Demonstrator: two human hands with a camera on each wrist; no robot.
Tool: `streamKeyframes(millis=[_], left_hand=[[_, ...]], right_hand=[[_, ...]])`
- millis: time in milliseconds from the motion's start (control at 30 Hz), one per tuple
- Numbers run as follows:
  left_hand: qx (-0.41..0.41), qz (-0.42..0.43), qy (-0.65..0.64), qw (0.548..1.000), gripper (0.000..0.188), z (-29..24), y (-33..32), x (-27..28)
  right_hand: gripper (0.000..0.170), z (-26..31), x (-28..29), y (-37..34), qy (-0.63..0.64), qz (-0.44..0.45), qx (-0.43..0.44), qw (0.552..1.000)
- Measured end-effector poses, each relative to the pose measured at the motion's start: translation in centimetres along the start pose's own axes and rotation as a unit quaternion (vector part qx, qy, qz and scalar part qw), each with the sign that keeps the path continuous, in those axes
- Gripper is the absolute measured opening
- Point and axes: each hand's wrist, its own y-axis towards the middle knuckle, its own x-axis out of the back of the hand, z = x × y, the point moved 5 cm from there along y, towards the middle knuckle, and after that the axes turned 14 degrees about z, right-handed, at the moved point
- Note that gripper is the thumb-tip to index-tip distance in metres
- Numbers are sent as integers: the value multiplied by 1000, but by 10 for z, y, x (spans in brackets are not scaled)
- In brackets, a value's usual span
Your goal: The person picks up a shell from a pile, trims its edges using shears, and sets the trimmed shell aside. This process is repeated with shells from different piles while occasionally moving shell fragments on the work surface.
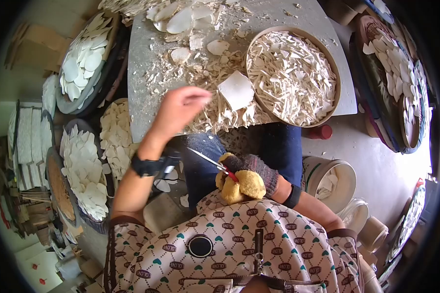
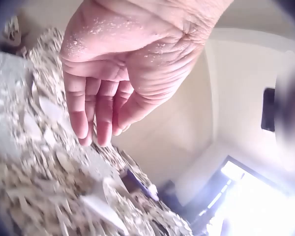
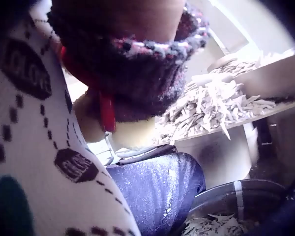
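Observation:
My bare left hand (image 1: 181, 110) is over the table's near part, left of a large white angular piece (image 1: 236, 91) and apart from it. In the left wrist view this hand (image 2: 113, 64) has its fingers hanging loosely bent, nothing between them, and pale dust on the palm. My right hand (image 1: 252, 171), in a dark knitted glove with yellow fuzzy padding (image 1: 249, 186), grips red-handled scissors (image 1: 208, 158) above my lap, blades pointing up and left. The right wrist view shows the glove (image 3: 132, 73) and red handle (image 3: 107, 110); the fingers are mostly hidden.
A round tray (image 1: 338, 73) full of white slivers stands on the grey table (image 1: 322, 24), with scraps and flakes to its left. Trays of pale flat pieces (image 1: 83, 168) line the left side, more (image 1: 396, 73) the right. A white bucket (image 1: 347, 183) stands right of my legs.

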Motion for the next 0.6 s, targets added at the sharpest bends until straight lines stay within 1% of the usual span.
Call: streamKeyframes(millis=[33,67,100,133,233,267,300,333,367,400,433,467,500,533,600], left_hand=[[-25,-5,45,999,50,-7,12,-17],[-82,-78,190,975,47,-20,21,-27],[-152,-159,324,920,44,-30,36,-47],[-152,-212,360,896,38,-26,40,-52],[-102,-153,311,932,37,-10,53,-52],[-140,-204,308,919,31,-5,54,-47],[-94,-224,228,943,28,-4,49,-38],[-45,-245,145,958,25,-7,40,-28],[5,-267,62,962,22,-3,31,-19],[-115,-315,-56,941,19,18,30,-8],[-116,-315,-177,925,20,29,23,1],[-119,-300,-273,906,20,38,14,4],[-123,-284,-366,877,20,41,3,4],[-114,-289,-391,866,19,47,-8,4],[-97,-299,-440,841,18,63,-31,-2]], right_hand=[[31,-12,-2,2,37,-3,43,998],[30,-11,3,-4,24,-8,55,998],[30,-11,8,-9,11,-14,68,998],[30,2,3,-9,-30,-18,59,998],[29,25,1,-15,-185,-28,50,981],[29,28,2,-16,-241,-31,51,969],[28,26,3,-16,-260,-48,35,964],[27,22,3,-17,-279,-61,19,958],[27,19,3,-16,-297,-72,5,952],[23,18,4,-16,-309,-86,-2,947],[22,18,4,-15,-298,-82,-11,951],[22,19,3,-14,-288,-76,-22,954],[21,18,3,-14,-280,-68,-33,957],[20,11,3,-11,-283,-70,-11,956],[20,8,2,-11,-283,-52,5,958]])
